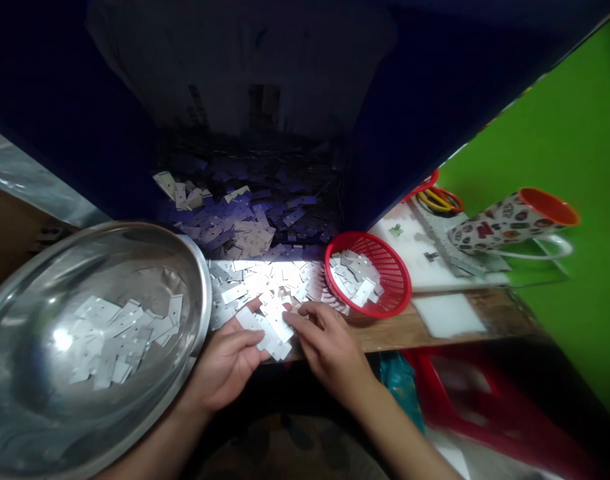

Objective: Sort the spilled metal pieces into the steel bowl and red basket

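Note:
Several flat, pale metal plates point(271, 339) with small holes lie fanned across my left hand point(233, 360), whose thumb presses on them. My right hand point(327, 340) pinches the right side of the same bunch between thumb and fingers. Just beyond my hands, a brightly lit heap of similar plates point(245, 280) spreads over the bench and back into a dark blue-walled box. To the left, a large steel bowl point(201, 313) holds a loose pile of plates. A red plastic basket point(397, 277) at the right of my hands contains more of them.
A tall patterned mug point(505, 223) with an orange rim stands at the right, near yellow and red rings point(437, 200). A white block point(449, 315) lies on the wooden bench edge point(389, 331). Below are a red plastic stool point(465, 393) and a teal bag point(402, 383).

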Demonstrator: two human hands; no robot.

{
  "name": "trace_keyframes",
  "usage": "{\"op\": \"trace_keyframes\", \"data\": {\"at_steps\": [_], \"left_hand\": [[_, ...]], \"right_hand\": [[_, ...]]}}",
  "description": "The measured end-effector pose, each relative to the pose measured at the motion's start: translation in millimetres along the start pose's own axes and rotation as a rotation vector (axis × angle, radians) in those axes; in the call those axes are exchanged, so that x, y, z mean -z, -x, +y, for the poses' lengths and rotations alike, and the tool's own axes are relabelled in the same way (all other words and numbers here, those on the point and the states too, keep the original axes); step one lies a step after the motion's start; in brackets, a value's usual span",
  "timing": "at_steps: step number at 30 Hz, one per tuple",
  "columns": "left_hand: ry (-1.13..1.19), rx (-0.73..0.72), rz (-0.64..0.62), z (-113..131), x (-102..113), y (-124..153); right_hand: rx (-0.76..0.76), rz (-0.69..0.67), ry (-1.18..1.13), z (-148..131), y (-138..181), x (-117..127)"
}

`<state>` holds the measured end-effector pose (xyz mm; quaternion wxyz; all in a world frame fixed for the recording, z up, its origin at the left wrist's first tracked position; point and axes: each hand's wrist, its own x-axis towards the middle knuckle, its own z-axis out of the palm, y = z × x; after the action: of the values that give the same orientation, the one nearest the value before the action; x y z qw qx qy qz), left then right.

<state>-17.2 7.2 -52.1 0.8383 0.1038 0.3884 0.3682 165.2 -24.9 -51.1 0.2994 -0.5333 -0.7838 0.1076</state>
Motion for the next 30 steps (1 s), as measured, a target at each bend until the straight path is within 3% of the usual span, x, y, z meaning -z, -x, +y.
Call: {"op": "trace_keyframes", "data": {"at_steps": [11, 17, 27, 30], "left_hand": [[0.032, 0.009, -0.046, -1, 2, -1], [0.022, 0.003, -0.028, -2, 1, -1], [-0.008, 0.028, -0.027, -5, 3, -2], [0.009, 0.026, -0.087, -4, 2, -1]], "right_hand": [[0.026, 0.031, 0.021, 5, 1, 0], [-0.054, 0.062, -0.106, 1, -1, -3], [-0.126, 0.073, -0.06, -6, -7, -7], [-0.266, 0.102, -0.196, -4, -11, -7]]}}
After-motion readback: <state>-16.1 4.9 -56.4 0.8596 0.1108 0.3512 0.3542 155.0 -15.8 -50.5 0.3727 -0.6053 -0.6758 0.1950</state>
